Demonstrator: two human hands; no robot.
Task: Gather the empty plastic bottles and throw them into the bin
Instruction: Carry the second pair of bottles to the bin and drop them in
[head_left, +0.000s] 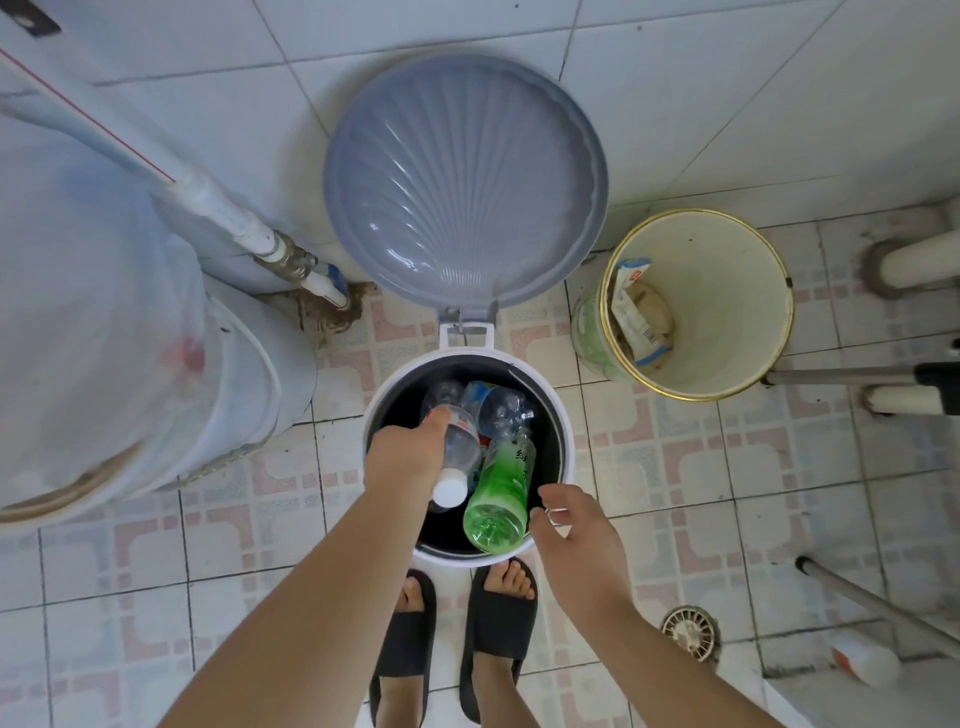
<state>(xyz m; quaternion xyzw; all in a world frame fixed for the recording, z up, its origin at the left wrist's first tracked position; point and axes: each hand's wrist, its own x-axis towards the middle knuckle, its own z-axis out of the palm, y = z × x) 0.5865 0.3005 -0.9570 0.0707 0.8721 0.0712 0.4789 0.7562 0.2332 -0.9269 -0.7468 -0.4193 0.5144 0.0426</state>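
A white pedal bin (563, 457) with a black inside stands open in front of my feet, its grey lid (465, 182) tipped up against the wall. My left hand (405, 457) is over the bin's opening, shut on a clear bottle with a white cap (457, 452). A green bottle (501, 499) lies in the bin against its near rim, bottom toward me. Two more clear bottles (493, 405) lie deeper inside. My right hand (569, 519) hovers just right of the green bottle, fingers apart, holding nothing.
A large white covered tub (130, 338) and a water pipe (218, 208) stand to the left. A cream bucket (696, 301) with wrappers sits to the right, beside metal legs (841, 374). A floor drain (691, 631) lies near my right foot.
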